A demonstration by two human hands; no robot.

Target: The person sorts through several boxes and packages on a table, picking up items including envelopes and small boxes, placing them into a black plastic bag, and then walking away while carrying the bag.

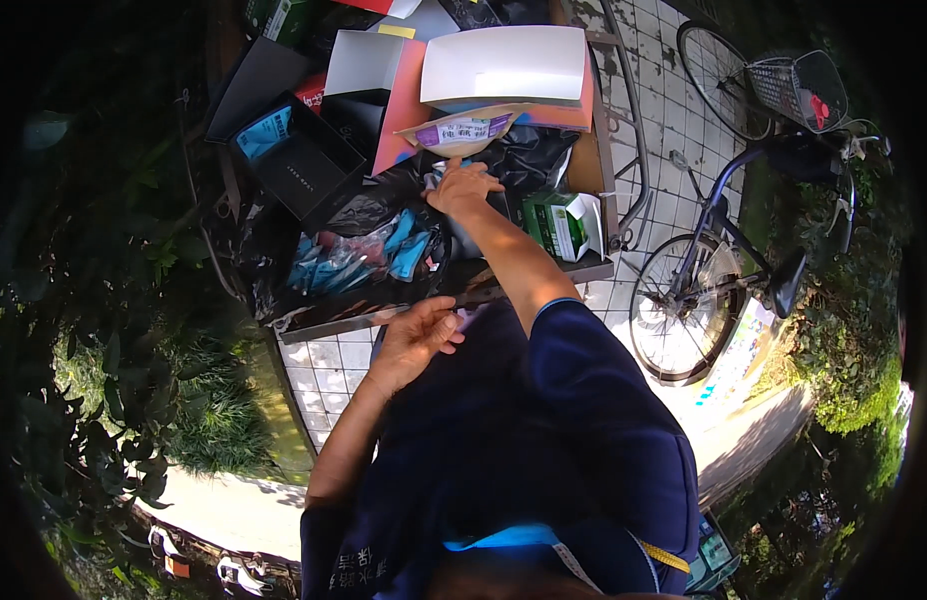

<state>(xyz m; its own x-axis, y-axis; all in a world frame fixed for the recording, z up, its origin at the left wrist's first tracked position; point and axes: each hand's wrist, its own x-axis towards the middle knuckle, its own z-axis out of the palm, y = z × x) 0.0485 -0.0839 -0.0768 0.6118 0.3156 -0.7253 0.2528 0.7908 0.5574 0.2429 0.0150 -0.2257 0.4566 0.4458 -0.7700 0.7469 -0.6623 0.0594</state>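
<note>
Half-curled left hand (414, 343) and far right hand (464, 187) hid any hold; black bag (544, 157) seemed light, slippery, best gripped by folds.

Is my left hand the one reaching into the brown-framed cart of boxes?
No, your right hand reaches in near the tan, purple-labelled pouch; your left hand is at the cart's near rim.

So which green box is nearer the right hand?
The green box on the right side; the other box, top left, lies farther from the right hand.
</note>
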